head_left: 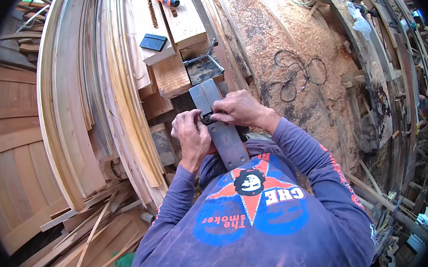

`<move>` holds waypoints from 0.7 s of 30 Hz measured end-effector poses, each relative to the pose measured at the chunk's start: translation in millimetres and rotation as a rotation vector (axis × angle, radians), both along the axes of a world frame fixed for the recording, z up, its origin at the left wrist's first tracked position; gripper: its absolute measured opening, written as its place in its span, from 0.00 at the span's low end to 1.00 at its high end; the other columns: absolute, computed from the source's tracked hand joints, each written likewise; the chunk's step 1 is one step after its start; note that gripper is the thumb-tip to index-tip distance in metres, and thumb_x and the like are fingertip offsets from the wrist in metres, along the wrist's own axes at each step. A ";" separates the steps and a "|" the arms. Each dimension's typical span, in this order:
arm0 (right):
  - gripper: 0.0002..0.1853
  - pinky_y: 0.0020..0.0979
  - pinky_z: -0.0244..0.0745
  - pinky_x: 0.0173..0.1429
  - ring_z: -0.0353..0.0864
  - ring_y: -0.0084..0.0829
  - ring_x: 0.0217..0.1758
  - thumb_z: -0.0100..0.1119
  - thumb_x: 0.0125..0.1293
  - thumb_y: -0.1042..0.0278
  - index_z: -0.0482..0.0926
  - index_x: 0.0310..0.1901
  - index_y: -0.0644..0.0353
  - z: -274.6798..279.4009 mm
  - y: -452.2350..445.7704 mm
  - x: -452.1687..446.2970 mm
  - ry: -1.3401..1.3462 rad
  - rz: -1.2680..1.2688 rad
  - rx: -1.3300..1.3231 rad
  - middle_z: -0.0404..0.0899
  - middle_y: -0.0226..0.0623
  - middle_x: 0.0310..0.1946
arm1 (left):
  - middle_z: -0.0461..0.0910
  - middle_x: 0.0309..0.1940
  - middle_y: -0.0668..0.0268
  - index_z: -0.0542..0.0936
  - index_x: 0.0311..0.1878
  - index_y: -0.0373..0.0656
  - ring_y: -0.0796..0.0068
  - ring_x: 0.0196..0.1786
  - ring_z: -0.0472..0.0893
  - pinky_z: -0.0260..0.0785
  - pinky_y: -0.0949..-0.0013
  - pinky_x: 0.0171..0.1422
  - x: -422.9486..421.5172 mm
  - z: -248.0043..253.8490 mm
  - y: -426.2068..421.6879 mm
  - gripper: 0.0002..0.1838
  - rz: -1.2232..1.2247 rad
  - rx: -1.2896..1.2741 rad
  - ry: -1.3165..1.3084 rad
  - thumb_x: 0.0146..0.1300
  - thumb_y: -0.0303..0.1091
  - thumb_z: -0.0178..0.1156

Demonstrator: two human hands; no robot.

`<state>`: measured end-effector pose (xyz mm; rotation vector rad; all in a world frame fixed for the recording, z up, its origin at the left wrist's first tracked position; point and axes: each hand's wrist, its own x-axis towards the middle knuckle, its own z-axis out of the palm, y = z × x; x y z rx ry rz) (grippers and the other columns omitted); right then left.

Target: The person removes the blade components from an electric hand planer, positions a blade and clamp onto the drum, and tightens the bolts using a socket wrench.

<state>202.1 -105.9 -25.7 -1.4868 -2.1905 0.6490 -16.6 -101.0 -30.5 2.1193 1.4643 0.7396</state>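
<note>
An electric planer [229, 145] lies sole up against my lap, its two flat metal plates split by a dark cutter gap. My left hand [192, 134] is closed at the left side of this gap, fingers bent over the planer's edge. From the right, my right hand [243, 108] reaches in with thumb and fingers pinched at the gap. Whatever is between those fingertips is too small and hidden to name. Beyond the planer, a three-armed socket wrench [207, 58] rests on a dark block.
A dark blue rectangular case [153, 42] and an orange-and-black handled tool [167, 0] sit on slotted timbers [184, 21]. Long boards [118, 81] stack to the left. A looped black cord [290, 76] lies on sawdust at right. Offcuts [81, 247] fill the lower left.
</note>
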 end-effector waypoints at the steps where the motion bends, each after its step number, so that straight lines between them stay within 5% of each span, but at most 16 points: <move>1: 0.08 0.48 0.83 0.46 0.88 0.48 0.38 0.66 0.69 0.56 0.87 0.45 0.48 -2.5 -0.2 1.5 0.047 0.010 0.043 0.87 0.42 0.30 | 0.80 0.49 0.60 0.88 0.47 0.46 0.54 0.61 0.75 0.62 0.53 0.66 0.7 0.9 0.0 0.09 0.018 0.001 0.030 0.63 0.28 0.69; 5: 0.10 0.49 0.83 0.45 0.88 0.49 0.37 0.66 0.71 0.54 0.85 0.42 0.50 -6.5 -2.1 4.2 0.157 0.051 0.108 0.87 0.43 0.30 | 0.79 0.49 0.61 0.88 0.46 0.47 0.56 0.62 0.74 0.59 0.51 0.67 -2.0 -1.4 -3.0 0.09 -0.031 -0.013 0.093 0.63 0.33 0.72; 11: 0.11 0.49 0.83 0.43 0.89 0.50 0.37 0.67 0.72 0.55 0.86 0.48 0.50 -9.3 0.3 -4.0 -0.089 -0.022 0.011 0.88 0.44 0.32 | 0.81 0.48 0.63 0.90 0.45 0.48 0.58 0.62 0.75 0.62 0.53 0.66 -4.7 -2.3 2.6 0.09 -0.046 -0.010 0.065 0.63 0.35 0.74; 13: 0.12 0.48 0.84 0.43 0.90 0.51 0.40 0.68 0.72 0.58 0.86 0.51 0.51 -6.1 -8.7 6.1 0.393 -0.108 0.015 0.88 0.46 0.33 | 0.81 0.48 0.64 0.90 0.46 0.50 0.59 0.62 0.75 0.62 0.53 0.66 -8.8 -0.5 3.5 0.09 -0.083 -0.052 0.015 0.62 0.36 0.75; 14: 0.12 0.45 0.85 0.46 0.91 0.52 0.41 0.68 0.71 0.60 0.86 0.53 0.52 -1.1 -14.7 12.4 0.426 -0.151 -0.072 0.89 0.47 0.35 | 0.81 0.48 0.64 0.90 0.46 0.50 0.59 0.62 0.75 0.62 0.53 0.66 -8.6 2.0 2.7 0.09 -0.070 -0.054 0.013 0.62 0.36 0.75; 21: 0.10 0.50 0.84 0.42 0.90 0.52 0.37 0.66 0.71 0.60 0.87 0.50 0.50 -4.2 -18.3 13.6 0.109 -0.076 -0.002 0.89 0.46 0.31 | 0.80 0.47 0.65 0.91 0.45 0.50 0.59 0.61 0.75 0.60 0.51 0.66 -4.3 -2.9 -1.8 0.08 -0.025 0.101 0.070 0.63 0.30 0.70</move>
